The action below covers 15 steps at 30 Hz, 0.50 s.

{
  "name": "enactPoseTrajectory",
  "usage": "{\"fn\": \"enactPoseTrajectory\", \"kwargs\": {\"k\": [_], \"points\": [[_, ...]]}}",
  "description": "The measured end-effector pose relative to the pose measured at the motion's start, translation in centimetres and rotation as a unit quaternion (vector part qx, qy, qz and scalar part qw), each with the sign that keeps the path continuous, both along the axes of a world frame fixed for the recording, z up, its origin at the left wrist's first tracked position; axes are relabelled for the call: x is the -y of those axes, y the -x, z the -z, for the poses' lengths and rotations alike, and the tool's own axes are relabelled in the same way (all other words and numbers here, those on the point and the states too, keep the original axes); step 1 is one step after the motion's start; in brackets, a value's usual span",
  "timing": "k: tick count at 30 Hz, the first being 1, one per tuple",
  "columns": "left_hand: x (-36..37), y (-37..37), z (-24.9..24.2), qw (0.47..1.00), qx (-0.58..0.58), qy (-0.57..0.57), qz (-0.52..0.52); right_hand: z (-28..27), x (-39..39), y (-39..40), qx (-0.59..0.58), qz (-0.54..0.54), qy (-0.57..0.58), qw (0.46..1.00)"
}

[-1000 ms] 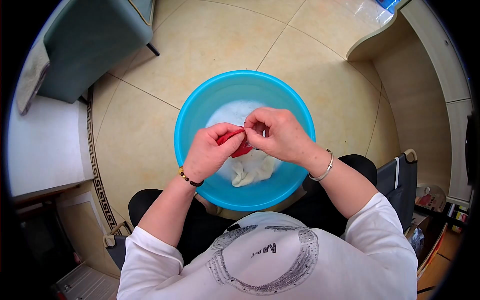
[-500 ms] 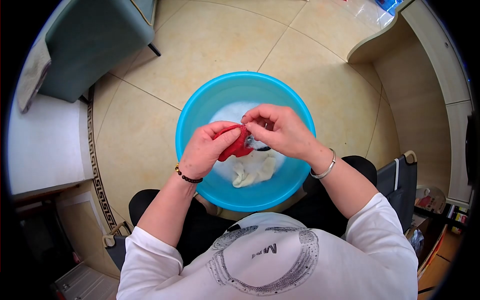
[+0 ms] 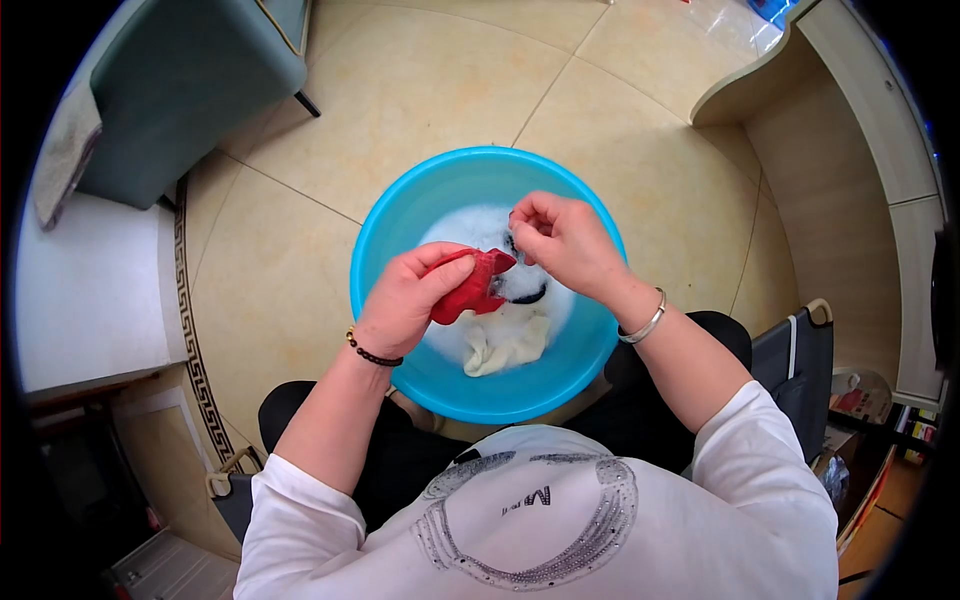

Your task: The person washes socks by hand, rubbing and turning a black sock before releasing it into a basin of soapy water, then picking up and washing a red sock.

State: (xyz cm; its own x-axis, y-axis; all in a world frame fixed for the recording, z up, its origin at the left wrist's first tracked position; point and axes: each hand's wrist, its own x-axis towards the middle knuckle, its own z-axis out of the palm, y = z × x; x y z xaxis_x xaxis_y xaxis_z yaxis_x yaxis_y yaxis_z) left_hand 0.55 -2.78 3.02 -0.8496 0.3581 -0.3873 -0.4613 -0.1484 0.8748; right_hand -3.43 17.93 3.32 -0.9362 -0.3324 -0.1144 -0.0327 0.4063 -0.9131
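Observation:
Above the blue basin [image 3: 372, 330], my left hand [image 3: 412, 295] grips a red cloth [image 3: 466, 290] between thumb and fingers. My right hand [image 3: 572, 248] is just to the right of it, thumb and fingers pinched together. Something small and dark shows at those fingertips, too small to name. A dark piece of fabric [image 3: 530, 297] lies in white suds [image 3: 470, 225] under the hands. Closer to me in the basin is a cream-coloured cloth [image 3: 505, 345], crumpled and wet.
The basin stands on beige floor tiles [image 3: 430, 80] between my knees. A grey-green chair [image 3: 190, 90] is at the upper left, with a white surface [image 3: 95, 290] below it. A wooden cabinet [image 3: 835, 150] stands on the right.
My right hand has moved up and right, away from the red cloth, and a gap now separates the hands. The left hand keeps its hold, nearly still.

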Motion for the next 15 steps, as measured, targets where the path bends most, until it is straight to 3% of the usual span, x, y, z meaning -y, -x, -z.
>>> {"fn": "enactPoseTrajectory", "kwargs": {"k": [1, 4, 7, 15], "points": [[0.2, 0.1, 0.1, 0.995, 0.036, -0.095, -0.009, -0.3, 0.2, 0.2, 0.064, 0.016, 0.081, 0.995], [0.5, 0.2, 0.1, 0.982, 0.074, -0.176, -0.004, -2.1, 0.7, -0.3, 0.147, -0.041, 0.144, 0.978], [0.7, 0.3, 0.6, 0.976, 0.07, -0.204, -0.016, -1.8, 1.0, -0.6, 0.19, -0.086, 0.172, 0.963], [0.9, 0.8, 0.8, 0.969, 0.084, -0.231, -0.024, -1.2, 0.5, -0.4, 0.208, -0.066, 0.148, 0.965]]}}
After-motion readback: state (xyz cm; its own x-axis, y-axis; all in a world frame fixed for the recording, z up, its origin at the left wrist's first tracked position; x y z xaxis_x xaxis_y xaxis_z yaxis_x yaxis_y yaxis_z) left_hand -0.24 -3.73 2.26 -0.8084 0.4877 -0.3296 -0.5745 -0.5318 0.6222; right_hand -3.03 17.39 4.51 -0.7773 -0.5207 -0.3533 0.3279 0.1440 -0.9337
